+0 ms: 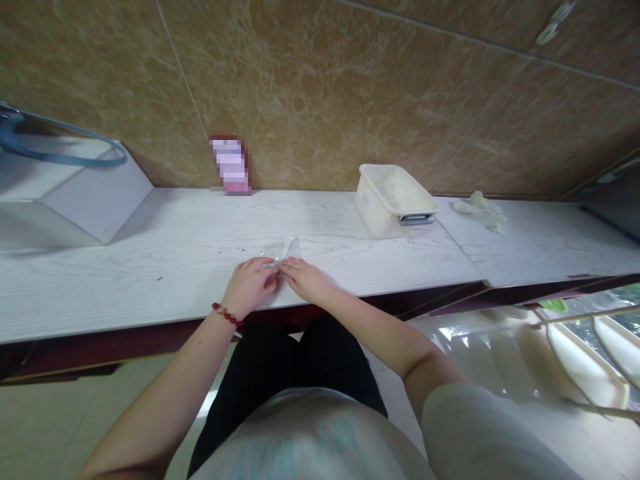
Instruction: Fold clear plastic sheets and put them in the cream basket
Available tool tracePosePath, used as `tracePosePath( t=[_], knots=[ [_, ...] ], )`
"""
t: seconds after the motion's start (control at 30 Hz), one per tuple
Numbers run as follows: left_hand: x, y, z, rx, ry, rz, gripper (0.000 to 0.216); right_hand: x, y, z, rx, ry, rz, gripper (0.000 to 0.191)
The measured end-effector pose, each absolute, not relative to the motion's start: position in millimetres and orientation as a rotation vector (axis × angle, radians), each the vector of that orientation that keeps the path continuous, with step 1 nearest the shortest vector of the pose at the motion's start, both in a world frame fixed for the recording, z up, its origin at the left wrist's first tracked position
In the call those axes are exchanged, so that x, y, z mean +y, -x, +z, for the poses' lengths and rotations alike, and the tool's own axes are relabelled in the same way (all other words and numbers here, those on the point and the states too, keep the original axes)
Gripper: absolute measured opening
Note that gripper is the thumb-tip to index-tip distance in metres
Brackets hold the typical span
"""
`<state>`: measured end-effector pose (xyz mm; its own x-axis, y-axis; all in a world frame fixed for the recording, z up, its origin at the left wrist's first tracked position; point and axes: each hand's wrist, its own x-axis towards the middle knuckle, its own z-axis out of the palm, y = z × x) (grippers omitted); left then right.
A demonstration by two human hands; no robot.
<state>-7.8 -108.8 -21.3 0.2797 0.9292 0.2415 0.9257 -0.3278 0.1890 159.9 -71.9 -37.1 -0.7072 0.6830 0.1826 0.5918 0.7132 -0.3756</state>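
A small clear plastic bag lies near the front edge of the white wood-grain counter. My left hand, with a red bead bracelet at the wrist, has its fingers curled in on the bag's near edge. From the other side my right hand meets it, its fingers fairly straight and their tips pressed on the plastic. The fingertips of both hands nearly touch. My thumbs and the pinched part of the bag are mostly hidden.
An off-white plastic bin with a grey handle stands right of my hands. Crumpled pale gloves or cloth lie beyond it. At left is a white box with a blue strap. A blurred pink-and-white item leans on the wall.
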Motion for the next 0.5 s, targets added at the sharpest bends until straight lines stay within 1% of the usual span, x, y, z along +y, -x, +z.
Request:
tracePosePath(
  t=[0.1,0.23,0.37,0.43,0.5],
  knots=[
    [-109,6,-22,1.806,-2.492,0.525,0.024,-73,-163,-38,-2.534,0.987,0.421,0.038],
    [-108,5,-25,1.772,-2.432,0.713,0.022,-75,-166,-37,-2.479,1.047,0.4,0.043],
    [-106,6,-24,1.659,-2.371,0.832,0.024,-68,-165,-32,-2.463,1.144,0.392,0.034],
    [-103,8,-23,1.592,-2.343,0.831,0.025,-63,-164,-30,-2.476,1.16,0.417,0.031],
    [-96,11,-25,1.532,-2.357,0.802,0.031,-58,-164,-28,-2.496,1.15,0.458,0.03]
  ],
)
